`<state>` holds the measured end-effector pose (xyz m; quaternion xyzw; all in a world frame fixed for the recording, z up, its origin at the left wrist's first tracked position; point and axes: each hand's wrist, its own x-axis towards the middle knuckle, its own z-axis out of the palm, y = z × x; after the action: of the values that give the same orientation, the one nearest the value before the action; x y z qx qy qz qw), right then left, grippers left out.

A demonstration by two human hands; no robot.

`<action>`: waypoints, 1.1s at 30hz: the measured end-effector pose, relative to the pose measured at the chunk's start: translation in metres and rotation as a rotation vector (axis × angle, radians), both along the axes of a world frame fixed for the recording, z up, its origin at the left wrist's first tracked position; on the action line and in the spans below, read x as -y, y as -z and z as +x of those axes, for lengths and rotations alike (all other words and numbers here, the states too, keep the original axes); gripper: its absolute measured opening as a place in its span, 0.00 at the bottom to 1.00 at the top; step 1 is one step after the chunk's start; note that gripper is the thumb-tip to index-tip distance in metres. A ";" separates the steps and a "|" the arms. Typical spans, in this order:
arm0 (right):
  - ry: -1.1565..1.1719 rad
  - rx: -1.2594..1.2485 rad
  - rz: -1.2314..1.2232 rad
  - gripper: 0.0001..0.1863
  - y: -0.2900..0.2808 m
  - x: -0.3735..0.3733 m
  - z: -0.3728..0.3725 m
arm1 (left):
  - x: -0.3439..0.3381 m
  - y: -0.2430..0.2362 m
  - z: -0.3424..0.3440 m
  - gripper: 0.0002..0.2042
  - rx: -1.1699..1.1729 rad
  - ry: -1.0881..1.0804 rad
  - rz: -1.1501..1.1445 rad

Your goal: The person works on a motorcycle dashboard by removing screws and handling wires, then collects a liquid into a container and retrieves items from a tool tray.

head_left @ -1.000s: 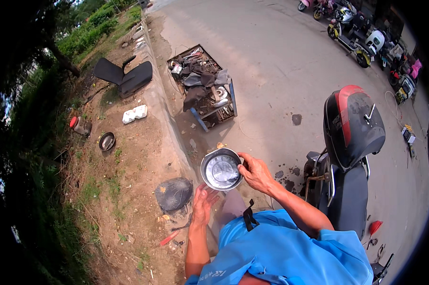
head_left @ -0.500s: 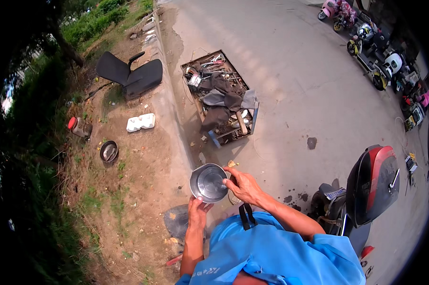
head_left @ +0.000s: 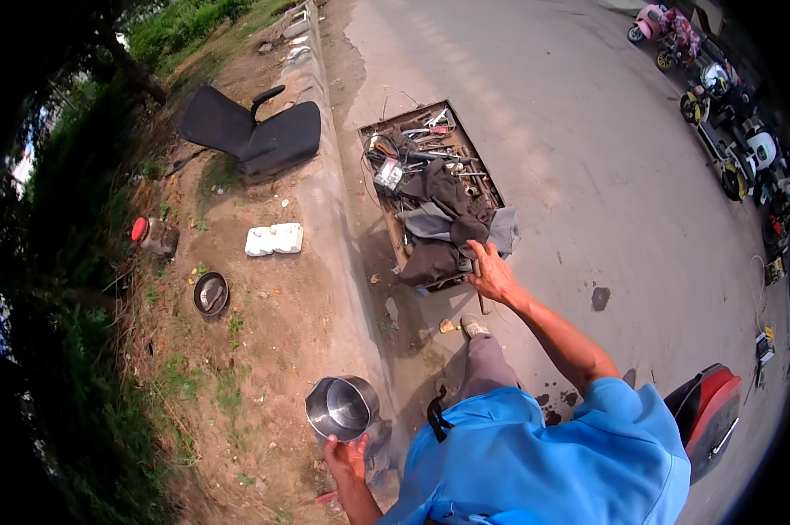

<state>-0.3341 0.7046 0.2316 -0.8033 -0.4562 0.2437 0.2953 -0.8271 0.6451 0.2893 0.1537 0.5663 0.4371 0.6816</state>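
A round silver metal pot [head_left: 341, 409], tilted so its inside shows, is in my left hand [head_left: 347, 457] over the dirt strip at lower left. The fingers grip its near rim and wall. Ahead, my right arm reaches to the near end of a tool box. My right hand [head_left: 493, 276] is closed around a wooden handle [head_left: 485, 303] whose lower end sticks out below the fingers; its head is hidden. Dark and grey rags [head_left: 443, 223] lie beside that hand, draped over the metal tool box [head_left: 503, 185], which holds several wrenches and other metal tools.
Left of the concrete kerb [head_left: 349, 249] lie a black chair seat and back [head_left: 277, 140], a white tray [head_left: 274, 239], a dark round pan [head_left: 211, 295] and a red-lidded jar [head_left: 154, 234]. A red-and-black scooter box [head_left: 706, 416] stands at right; several scooters [head_left: 719, 144] are parked beyond.
My right hand has left the pot and reached forward to the wooden handle at the tool box. My left hand has lowered the pot leftward. One foot now shows near the box.
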 end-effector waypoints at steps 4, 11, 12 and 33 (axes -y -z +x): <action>-0.030 0.214 -0.175 0.48 0.018 -0.075 0.059 | 0.014 -0.006 0.008 0.29 0.041 -0.173 -0.049; -0.327 0.210 -0.354 0.41 0.070 -0.165 0.102 | 0.029 -0.026 0.061 0.31 0.106 -0.339 -0.101; -0.356 0.311 -0.278 0.30 0.082 -0.164 0.094 | 0.032 -0.030 0.070 0.31 0.095 -0.345 -0.118; -0.405 0.351 -0.170 0.38 0.058 -0.118 0.025 | -0.010 -0.043 0.124 0.36 0.113 -0.340 -0.136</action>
<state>-0.3089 0.8226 0.1740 -0.7475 -0.6297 0.1920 0.0886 -0.7030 0.6554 0.3327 -0.0155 0.5731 0.5147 0.6376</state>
